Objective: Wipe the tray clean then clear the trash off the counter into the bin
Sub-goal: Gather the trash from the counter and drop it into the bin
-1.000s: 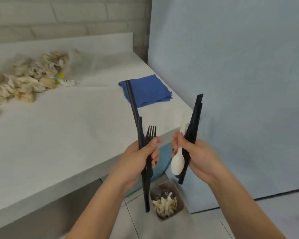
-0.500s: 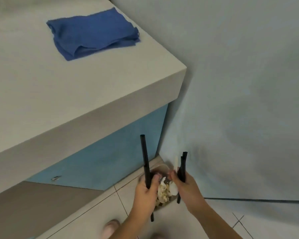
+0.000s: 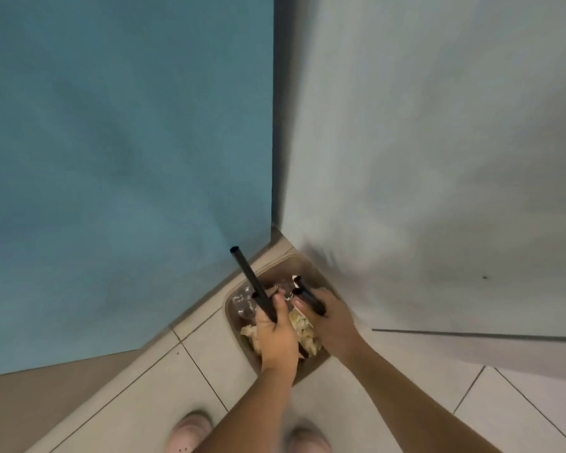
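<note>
A small brown bin (image 3: 276, 264) stands on the floor in the corner, holding crumpled paper trash (image 3: 304, 331) and clear plastic. My left hand (image 3: 275, 331) hovers over the bin and grips black straws and cutlery (image 3: 252, 279) that stick up toward the blue panel. My right hand (image 3: 329, 317) is beside it over the bin's right side, curled round more black straws (image 3: 307, 297). The counter and tray are out of view.
A blue cabinet panel (image 3: 125, 158) fills the left, a pale grey wall (image 3: 438, 158) the right. Beige floor tiles (image 3: 164, 387) lie below. My two shoes (image 3: 190, 429) show at the bottom edge.
My view has tipped further down, so the counter and blue cloth have left the frame. Both hands have lowered the black utensils right over the bin.
</note>
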